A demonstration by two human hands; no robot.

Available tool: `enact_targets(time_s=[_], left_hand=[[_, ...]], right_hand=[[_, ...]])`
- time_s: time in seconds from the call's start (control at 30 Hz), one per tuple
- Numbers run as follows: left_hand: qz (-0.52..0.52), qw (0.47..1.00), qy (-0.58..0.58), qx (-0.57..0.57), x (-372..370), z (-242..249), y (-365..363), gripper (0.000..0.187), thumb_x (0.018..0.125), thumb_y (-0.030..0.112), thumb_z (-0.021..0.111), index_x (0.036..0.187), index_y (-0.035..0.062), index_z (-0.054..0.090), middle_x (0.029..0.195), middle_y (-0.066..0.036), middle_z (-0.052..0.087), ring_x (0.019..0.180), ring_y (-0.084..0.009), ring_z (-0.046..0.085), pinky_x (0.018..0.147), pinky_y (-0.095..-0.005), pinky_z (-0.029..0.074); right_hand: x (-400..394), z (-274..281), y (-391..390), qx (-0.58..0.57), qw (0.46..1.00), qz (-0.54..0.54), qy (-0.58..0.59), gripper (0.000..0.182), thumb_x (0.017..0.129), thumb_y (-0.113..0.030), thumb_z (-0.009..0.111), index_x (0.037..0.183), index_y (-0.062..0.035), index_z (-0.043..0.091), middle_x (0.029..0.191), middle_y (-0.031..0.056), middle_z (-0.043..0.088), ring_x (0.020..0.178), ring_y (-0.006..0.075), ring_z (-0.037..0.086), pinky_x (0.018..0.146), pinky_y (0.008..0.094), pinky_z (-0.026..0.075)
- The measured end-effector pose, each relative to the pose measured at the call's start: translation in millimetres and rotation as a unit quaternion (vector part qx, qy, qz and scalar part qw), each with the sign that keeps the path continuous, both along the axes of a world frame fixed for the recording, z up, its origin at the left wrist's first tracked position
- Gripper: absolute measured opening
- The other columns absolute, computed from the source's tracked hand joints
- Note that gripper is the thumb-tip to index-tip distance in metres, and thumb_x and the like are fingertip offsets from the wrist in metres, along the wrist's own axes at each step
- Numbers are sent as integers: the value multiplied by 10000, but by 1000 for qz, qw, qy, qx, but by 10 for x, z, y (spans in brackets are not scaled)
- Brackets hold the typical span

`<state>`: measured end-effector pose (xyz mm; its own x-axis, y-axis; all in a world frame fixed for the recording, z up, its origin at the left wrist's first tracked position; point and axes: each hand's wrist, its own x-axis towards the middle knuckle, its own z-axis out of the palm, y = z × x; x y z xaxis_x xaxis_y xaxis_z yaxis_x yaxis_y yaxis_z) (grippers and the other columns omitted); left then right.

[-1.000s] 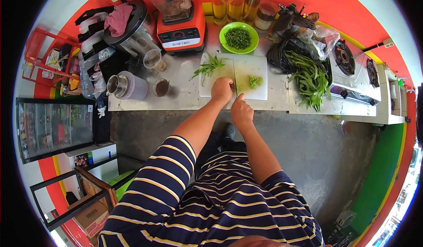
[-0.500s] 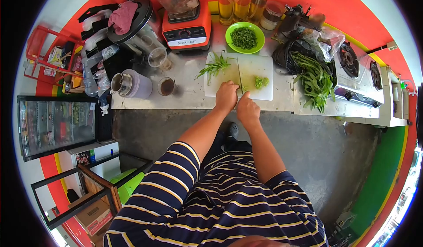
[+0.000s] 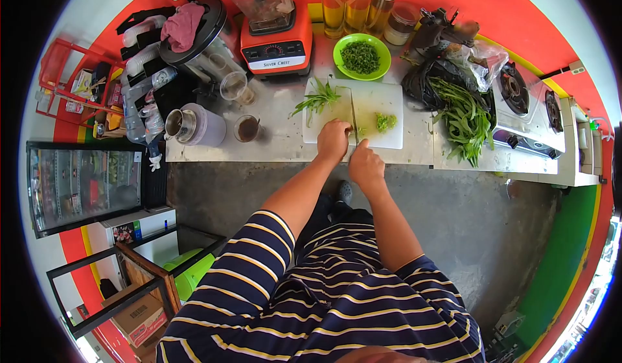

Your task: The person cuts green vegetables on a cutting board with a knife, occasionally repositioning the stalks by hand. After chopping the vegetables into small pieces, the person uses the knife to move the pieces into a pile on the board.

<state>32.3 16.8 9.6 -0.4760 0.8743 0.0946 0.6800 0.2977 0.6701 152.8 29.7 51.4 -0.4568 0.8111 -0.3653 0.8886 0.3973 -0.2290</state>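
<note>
A white cutting board (image 3: pixel 382 100) lies on the steel counter (image 3: pixel 272 136). My left hand (image 3: pixel 334 140) presses down on a bunch of green leafy stalks (image 3: pixel 317 98) at the board's near left. Just to its right, my right hand (image 3: pixel 365 164) grips a knife (image 3: pixel 354 118) whose blade stands against the stalks beside my left fingers. A small heap of chopped greens (image 3: pixel 385 121) lies on the board to the right of the blade. A green bowl (image 3: pixel 361 56) of chopped greens stands behind the board.
An orange blender (image 3: pixel 275 32) and three oil bottles (image 3: pixel 356 3) stand at the back. A black bag with leafy greens (image 3: pixel 461 113) lies right of the board, beside a gas stove (image 3: pixel 528 107). Two cups (image 3: pixel 246 128) and a steel mug (image 3: pixel 176 123) stand to the left.
The view has shifted slightly. My right hand with the knife has moved a little against the stalks; my left hand stays pressed on the bunch.
</note>
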Motion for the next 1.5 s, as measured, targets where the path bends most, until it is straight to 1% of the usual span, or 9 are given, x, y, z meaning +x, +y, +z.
enact_targets(time_s=[0.07, 0.13, 0.27, 0.53, 0.67, 0.97, 1.17, 1.23, 1.5], left_hand=[[8, 1000, -12, 3, -1, 7, 3, 111, 820, 40, 648, 885, 59, 736, 909, -146, 684, 879, -353, 658, 771, -449, 526], [24, 999, -35, 1, -5, 4, -17, 91, 825, 54, 667, 890, 58, 731, 906, -144, 670, 872, -359, 652, 773, -452, 523], [-5, 1000, 0, -13, 7, 21, -76, 99, 865, 81, 631, 908, 64, 719, 944, -140, 655, 917, -366, 631, 793, -465, 515], [-32, 994, 49, 94, 78, -40, -244, 129, 855, 63, 647, 945, 15, 727, 933, -139, 661, 949, -357, 617, 825, -444, 510], [-18, 994, 33, 98, 62, -85, -290, 164, 872, 39, 607, 967, 42, 740, 961, -118, 664, 965, -343, 607, 867, -420, 507], [-2, 993, -10, 117, -14, -201, -265, 123, 847, 47, 673, 946, 39, 746, 951, -129, 689, 964, -339, 636, 869, -418, 495], [-11, 996, -47, 69, -111, -133, -224, 160, 820, 70, 720, 978, 50, 739, 941, -107, 692, 869, -279, 670, 792, -386, 523], [-1, 994, -106, 26, -139, -76, -199, 207, 794, 67, 750, 999, 55, 727, 929, -93, 686, 827, -244, 679, 761, -367, 530], [-26, 998, -59, -11, -192, -52, -190, 187, 785, 75, 767, 966, 60, 721, 898, -79, 667, 816, -222, 680, 758, -352, 532]], right_hand=[[-25, -70, -29, 11, 1000, -2, -15, 245, 945, -125, 534, 1130, 19, 464, 915, 199, 739, 847, 353, 747, 730, 427, 607], [-55, -102, -31, -33, 998, -41, 34, 262, 922, -107, 530, 1125, 35, 444, 965, 279, 708, 916, 435, 715, 811, 496, 577], [-26, -35, 78, -19, 1000, -12, 22, 261, 926, -109, 521, 1127, 34, 434, 960, 292, 705, 919, 436, 713, 815, 504, 575], [-29, -102, 61, -45, 998, -19, 37, 277, 937, -151, 529, 1127, 31, 443, 987, 294, 698, 946, 446, 704, 851, 522, 558], [13, -39, 93, -48, 998, -8, 49, 280, 943, -153, 518, 1134, 33, 432, 972, 293, 700, 940, 446, 705, 847, 526, 559], [-87, -133, 148, -33, 998, -14, 57, 311, 942, -143, 511, 1173, 51, 436, 1011, 295, 698, 971, 442, 702, 855, 510, 561], [-87, -39, 8, -61, 997, -14, 34, 299, 941, -116, 509, 1176, 53, 436, 1032, 296, 698, 983, 436, 701, 855, 492, 564], [-116, -79, -52, -65, 996, -37, 44, 310, 930, -133, 527, 1162, 54, 442, 1040, 301, 694, 1002, 450, 691, 880, 508, 552], [-107, -28, 108, -62, 998, -2, 29, 299, 942, -135, 528, 1161, 46, 433, 1036, 299, 694, 1004, 441, 693, 879, 504, 554]])
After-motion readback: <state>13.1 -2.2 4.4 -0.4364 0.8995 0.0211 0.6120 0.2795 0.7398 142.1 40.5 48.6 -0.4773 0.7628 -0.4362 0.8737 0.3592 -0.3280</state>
